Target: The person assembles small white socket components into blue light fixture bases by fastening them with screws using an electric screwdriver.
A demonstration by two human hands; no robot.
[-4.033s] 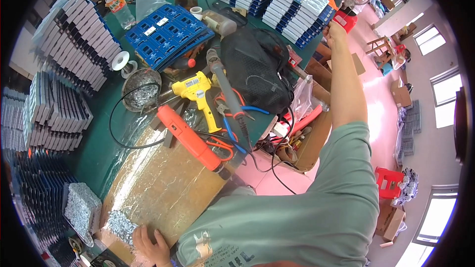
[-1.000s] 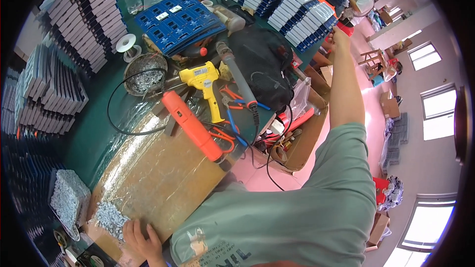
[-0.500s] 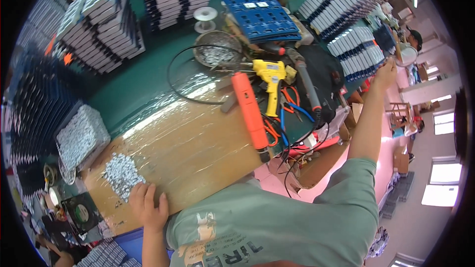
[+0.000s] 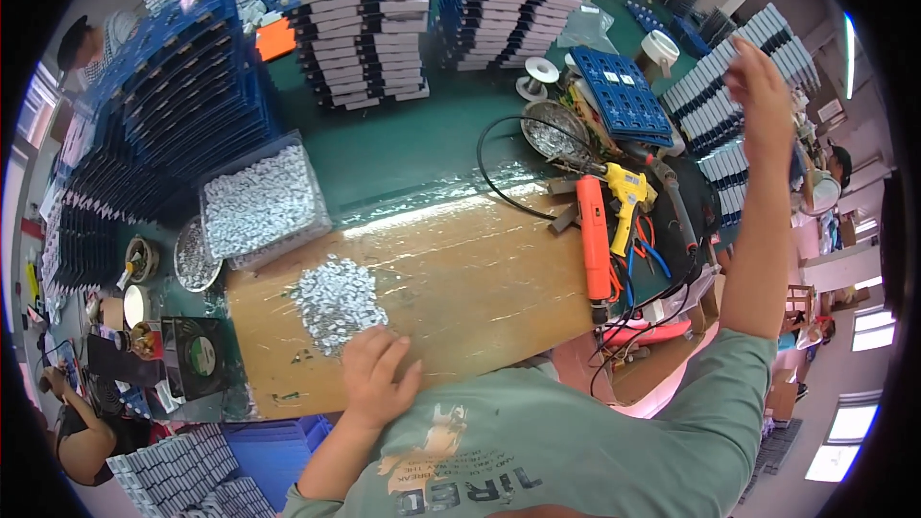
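Note:
My left hand (image 4: 377, 376) rests on the near edge of the brown work board (image 4: 480, 302), fingers spread and flat. Its fingertips touch the lower side of a loose pile of small silvery-white parts (image 4: 336, 295). Well off the board, my right hand (image 4: 764, 101) is raised at the right with its fingers stretched out. I see nothing in it. Behind that hand stand stacked white-and-blue circuit board panels (image 4: 702, 101); whether it touches them I cannot tell. A clear box (image 4: 264, 201) full of the same small parts stands beyond the pile.
At the board's right lie an orange-red tool (image 4: 593, 235), a yellow soldering gun (image 4: 628, 200), pliers (image 4: 652, 259) and black cables. Beyond are a bowl (image 4: 554, 132), a solder spool (image 4: 539, 77) and blue panels (image 4: 624, 96). Tall panel stacks (image 4: 360, 34) line the back; a small fan (image 4: 200, 357) stands left.
The view has swung left, so the bench appears farther right. My right hand has come away from the end of the right-hand panel stack and is raised. My left hand stays by the pile.

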